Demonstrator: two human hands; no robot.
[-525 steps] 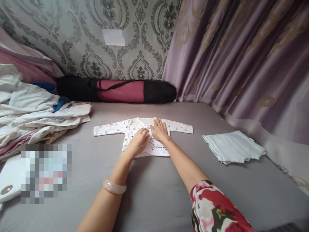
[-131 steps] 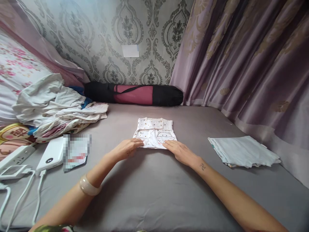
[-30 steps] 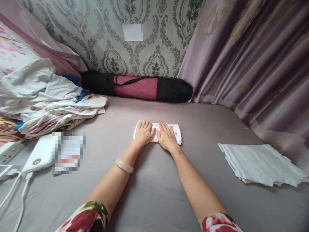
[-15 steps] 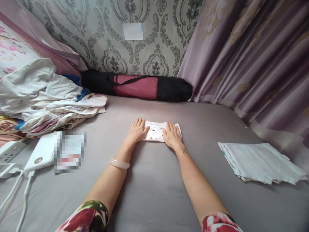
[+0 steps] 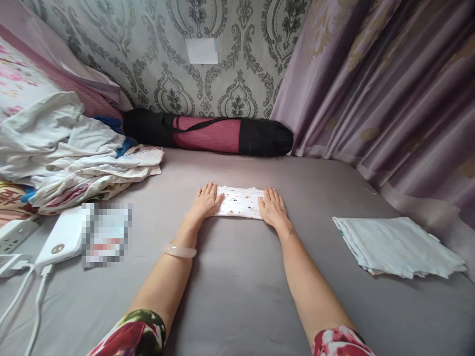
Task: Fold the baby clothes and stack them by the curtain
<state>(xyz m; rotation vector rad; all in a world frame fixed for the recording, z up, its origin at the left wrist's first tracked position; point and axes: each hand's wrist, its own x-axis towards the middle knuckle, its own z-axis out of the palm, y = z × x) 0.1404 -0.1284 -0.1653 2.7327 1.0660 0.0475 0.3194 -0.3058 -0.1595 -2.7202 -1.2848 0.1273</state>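
Observation:
A small white garment with a scattered print (image 5: 240,202) lies folded into a flat rectangle on the grey bed sheet (image 5: 237,277). My left hand (image 5: 206,200) rests flat on its left end, fingers stretched out and pointing away from me. On the right end lies my right hand (image 5: 273,206), also flat with the fingers extended. Between the two hands the printed middle of the garment shows. Both palms hide the garment's side edges in part. A pale bangle (image 5: 180,251) circles my left forearm.
A heap of loose clothes (image 5: 74,148) lies at left, near a white power bank (image 5: 61,237) with cables and a power strip (image 5: 17,235). Folded pale cloths (image 5: 399,247) lie at right. A black and pink mat bag (image 5: 208,133) lies along the wall.
My hands have moved apart, the left one leftward and the right one rightward, so more of the garment's print shows between them. The view has shifted slightly.

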